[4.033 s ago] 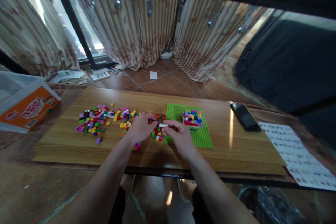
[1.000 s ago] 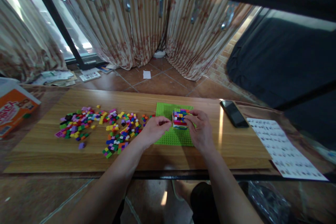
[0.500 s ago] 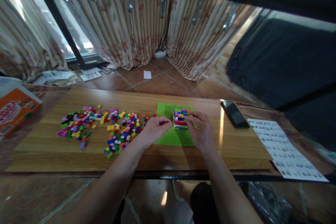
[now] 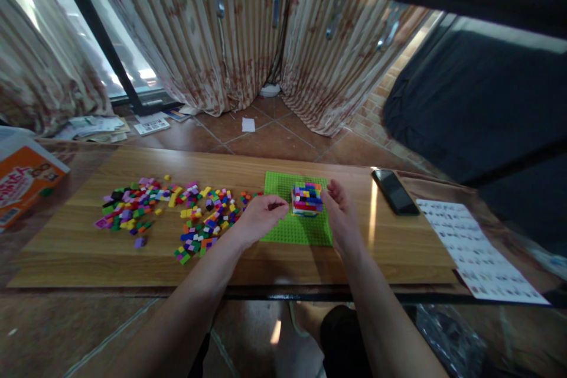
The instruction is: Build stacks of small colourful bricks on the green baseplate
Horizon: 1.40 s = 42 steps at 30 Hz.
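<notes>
A block structure (image 4: 307,199) of many-coloured toy bricks stands on the green baseplate (image 4: 283,236). Just left of it is my left hand (image 4: 262,217), thumb and fingertips pinched together; anything between them is too small or hidden to name. My right hand (image 4: 342,215) is at the structure's right side, its fingers loosely curled and apart, holding nothing that I can see. Whether it touches the bricks I cannot tell. Loose toy bricks (image 4: 206,221) lie spread to the left of my left hand.
Another heap of loose bricks (image 4: 133,204) lies further left on the wooden table (image 4: 283,274). An orange and white box (image 4: 29,180) stands at the left end. To the right are a black phone (image 4: 396,192) and a printed sheet (image 4: 481,251) overhanging the table edge.
My right hand has drawn back to the right from the top of the structure, and its fingers have opened. My left hand has stayed nearly still.
</notes>
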Tool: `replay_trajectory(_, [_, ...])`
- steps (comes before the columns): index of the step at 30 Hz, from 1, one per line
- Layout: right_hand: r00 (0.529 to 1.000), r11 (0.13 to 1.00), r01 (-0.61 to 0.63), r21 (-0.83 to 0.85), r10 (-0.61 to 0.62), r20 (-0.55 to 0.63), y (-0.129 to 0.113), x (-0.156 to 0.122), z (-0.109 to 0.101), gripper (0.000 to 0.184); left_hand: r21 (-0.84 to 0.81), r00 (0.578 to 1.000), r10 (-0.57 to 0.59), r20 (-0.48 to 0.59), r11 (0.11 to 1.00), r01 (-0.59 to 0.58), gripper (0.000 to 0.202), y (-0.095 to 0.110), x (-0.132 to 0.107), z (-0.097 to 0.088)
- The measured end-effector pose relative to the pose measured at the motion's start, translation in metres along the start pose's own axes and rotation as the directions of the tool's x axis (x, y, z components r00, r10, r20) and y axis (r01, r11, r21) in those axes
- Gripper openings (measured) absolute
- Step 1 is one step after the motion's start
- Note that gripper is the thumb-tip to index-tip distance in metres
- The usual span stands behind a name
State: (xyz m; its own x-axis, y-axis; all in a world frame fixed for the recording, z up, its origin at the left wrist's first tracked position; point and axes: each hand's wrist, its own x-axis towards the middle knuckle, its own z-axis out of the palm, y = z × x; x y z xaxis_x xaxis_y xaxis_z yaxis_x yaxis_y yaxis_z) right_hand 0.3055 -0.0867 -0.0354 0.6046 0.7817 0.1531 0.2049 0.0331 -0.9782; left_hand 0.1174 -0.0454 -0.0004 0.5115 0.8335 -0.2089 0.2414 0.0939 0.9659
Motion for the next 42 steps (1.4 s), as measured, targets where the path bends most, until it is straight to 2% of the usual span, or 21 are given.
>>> replay_trajectory(5, [0.998, 0.995, -0.055, 0.087, 0.052, 0.030, 0.009, 0.001, 0.013, 0.062, 0.010, 1.000, 0.012, -0.008, 1.000, -0.012, 0.022, 0.002, -0.001, 0.001])
replay_trajectory(13, [0.985, 0.976, -0.115, 0.183, 0.088, 0.150, 0.011, -0.001, 0.017, 0.053, 0.015, 0.999, 0.025, -0.020, 1.000, -0.025, 0.022, 0.000, -0.001, 0.000])
replay_trajectory(18, [0.988, 0.969, -0.113, 0.218, 0.087, 0.126, 0.009, -0.002, 0.019, 0.049, 0.026, 0.999, 0.030, -0.022, 0.999, -0.030, 0.022, 0.000, -0.002, 0.000])
replay_trajectory(24, [0.995, 0.981, -0.055, 0.187, 0.038, 0.095, 0.011, -0.002, 0.021, 0.050, 0.022, 1.000, 0.012, -0.018, 1.000, -0.012, 0.023, 0.002, -0.004, 0.001])
replay_trajectory(28, [0.995, 0.984, -0.060, 0.165, 0.045, 0.093, 0.010, -0.002, 0.021, 0.050, 0.015, 1.000, 0.003, -0.013, 1.000, -0.003, 0.022, 0.002, -0.004, 0.002])
replay_trajectory(31, [0.991, 0.975, -0.091, 0.200, 0.069, 0.115, 0.006, -0.004, 0.021, 0.051, -0.030, 1.000, -0.009, -0.005, 1.000, 0.008, 0.019, 0.003, -0.004, 0.002])
replay_trajectory(34, [0.984, 0.952, -0.144, 0.269, 0.110, 0.140, -0.001, -0.004, 0.016, 0.048, -0.142, 0.999, -0.046, -0.002, 0.989, 0.046, 0.018, 0.005, -0.004, 0.002])
replay_trajectory(36, [0.984, 0.940, -0.174, 0.293, 0.155, 0.086, -0.007, -0.001, 0.010, 0.045, -0.273, 0.995, -0.098, -0.009, 0.958, 0.092, 0.018, 0.006, -0.004, 0.002])
replay_trajectory(38, [0.984, 0.948, -0.153, 0.280, 0.173, -0.048, -0.014, 0.001, 0.003, 0.042, -0.439, 0.986, -0.165, -0.001, 0.886, 0.148, 0.016, 0.008, -0.004, 0.001])
replay_trajectory(40, [0.975, 0.972, -0.073, 0.222, 0.117, -0.190, -0.022, 0.001, -0.002, 0.038, -0.586, 0.975, -0.219, 0.030, 0.787, 0.195, 0.016, 0.010, -0.004, 0.002])
replay_trajectory(42, [0.964, 0.992, 0.041, 0.120, -0.008, -0.266, -0.029, -0.004, -0.003, 0.033, -0.675, 0.966, -0.251, 0.068, 0.701, 0.230, 0.018, 0.011, -0.004, 0.003])
